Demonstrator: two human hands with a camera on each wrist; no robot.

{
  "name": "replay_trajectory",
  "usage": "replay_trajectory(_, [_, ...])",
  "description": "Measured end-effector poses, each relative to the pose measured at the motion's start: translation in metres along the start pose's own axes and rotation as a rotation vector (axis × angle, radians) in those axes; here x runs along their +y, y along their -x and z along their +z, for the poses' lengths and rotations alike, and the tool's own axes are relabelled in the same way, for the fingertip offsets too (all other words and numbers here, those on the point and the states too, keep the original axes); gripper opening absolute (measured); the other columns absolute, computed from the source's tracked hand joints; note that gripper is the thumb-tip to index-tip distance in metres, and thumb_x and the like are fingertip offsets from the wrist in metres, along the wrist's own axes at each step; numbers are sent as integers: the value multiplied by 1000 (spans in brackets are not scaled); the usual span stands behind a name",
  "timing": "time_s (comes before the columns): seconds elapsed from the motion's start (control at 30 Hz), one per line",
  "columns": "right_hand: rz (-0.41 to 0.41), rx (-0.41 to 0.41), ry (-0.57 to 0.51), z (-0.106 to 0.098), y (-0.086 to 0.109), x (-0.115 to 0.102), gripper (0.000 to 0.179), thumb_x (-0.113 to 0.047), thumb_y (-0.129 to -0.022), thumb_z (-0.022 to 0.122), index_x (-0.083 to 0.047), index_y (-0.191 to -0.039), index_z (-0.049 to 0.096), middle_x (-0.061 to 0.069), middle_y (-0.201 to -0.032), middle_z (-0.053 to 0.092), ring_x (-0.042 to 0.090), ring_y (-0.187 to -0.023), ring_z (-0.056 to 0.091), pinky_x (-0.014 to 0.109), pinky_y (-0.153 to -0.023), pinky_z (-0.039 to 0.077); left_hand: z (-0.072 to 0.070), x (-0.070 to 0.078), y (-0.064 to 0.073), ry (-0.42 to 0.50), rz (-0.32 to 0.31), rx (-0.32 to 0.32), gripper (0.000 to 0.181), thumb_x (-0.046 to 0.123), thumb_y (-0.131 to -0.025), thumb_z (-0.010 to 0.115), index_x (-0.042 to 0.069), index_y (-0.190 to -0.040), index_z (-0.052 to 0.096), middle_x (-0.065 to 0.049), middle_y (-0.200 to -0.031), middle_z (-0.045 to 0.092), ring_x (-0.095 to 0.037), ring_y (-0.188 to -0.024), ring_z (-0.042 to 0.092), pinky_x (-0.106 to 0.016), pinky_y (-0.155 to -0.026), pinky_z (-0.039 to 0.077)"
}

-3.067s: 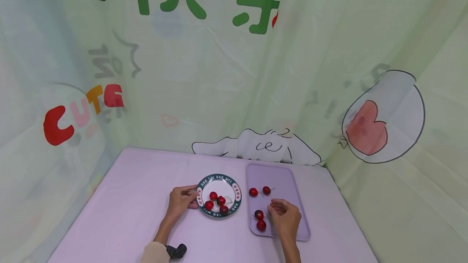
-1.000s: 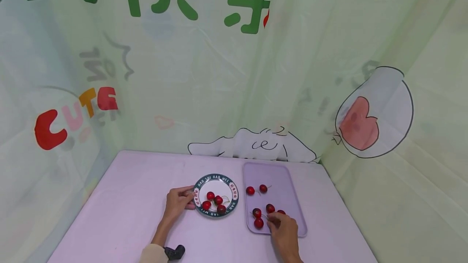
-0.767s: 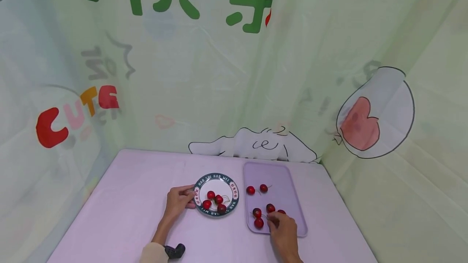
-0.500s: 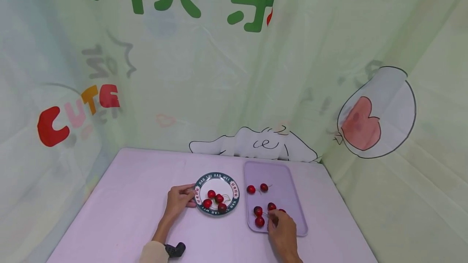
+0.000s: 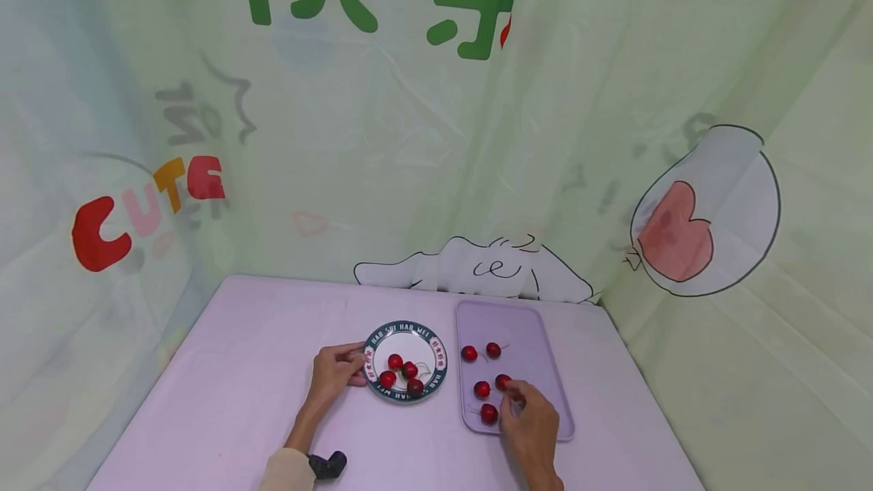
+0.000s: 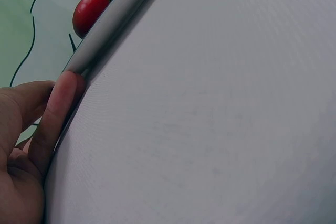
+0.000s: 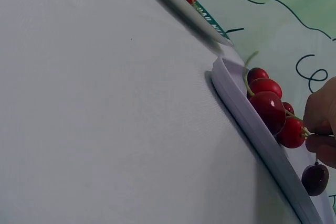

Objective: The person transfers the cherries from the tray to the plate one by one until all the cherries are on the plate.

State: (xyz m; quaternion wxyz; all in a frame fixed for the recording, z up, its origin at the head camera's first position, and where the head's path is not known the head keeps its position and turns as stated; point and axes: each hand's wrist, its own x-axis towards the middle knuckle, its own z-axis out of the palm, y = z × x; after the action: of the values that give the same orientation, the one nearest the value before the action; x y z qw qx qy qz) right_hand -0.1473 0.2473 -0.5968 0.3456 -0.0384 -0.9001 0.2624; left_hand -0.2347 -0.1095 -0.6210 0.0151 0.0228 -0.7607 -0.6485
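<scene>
Left hand (image 5: 334, 372): grip pinching plate (image 5: 404, 326) rim. Right hand (image 5: 532, 419): fingertips together on cherry stem (image 7: 306, 132).

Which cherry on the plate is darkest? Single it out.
The dark cherry beside the near rim of the plate, closest to the person: deep maroon, while the other three look brighter red.

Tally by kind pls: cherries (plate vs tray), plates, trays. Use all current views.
Cherries on the plate: 4
Cherries at the tray: 6, one of them visible only in the right wrist view
Plates: 1
Trays: 1
Total: 12
</scene>
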Motion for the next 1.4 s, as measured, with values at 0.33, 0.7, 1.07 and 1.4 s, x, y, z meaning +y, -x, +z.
replay_trajectory(0.33, [179, 93, -368, 3, -4, -4, 25, 21, -78, 80, 3, -95, 81, 16, -83, 81, -11, -73, 66, 3, -68, 57, 1, -4, -2, 21, -9, -4, 35, 0, -100, 74, -3, -135, 74, -14, -89, 71, -14, -63, 74, -23, -61, 67])
replay_trajectory(0.7, [490, 81, -582, 5, -5, -4, 28, 15, -85, 83, 8, -113, 80, 31, -105, 80, -1, -78, 78, 9, -74, 63, 1, -5, -2, -2, -8, 6, 35, 1, -101, 74, -1, -136, 74, -13, -90, 71, -15, -62, 75, -23, -61, 67])
replay_trajectory(1.07, [616, 199, -751, 20, -5, 1, 36, 18, -79, 86, 14, -114, 78, 9, -93, 85, 1, -76, 80, 14, -75, 66, 0, -5, -2, 12, 3, -4, 36, 2, -101, 74, -2, -137, 73, -14, -91, 72, -13, -62, 74, -23, -62, 67])
replay_trajectory(1.4, [728, 191, -852, 20, -7, -7, 43, 15, -80, 88, 17, -121, 74, -14, -80, 82, 4, -78, 81, 18, -76, 67, 0, -10, -4, 7, -8, -5, 36, 1, -101, 74, -1, -138, 73, -14, -91, 72, -13, -61, 75, -23, -62, 67])
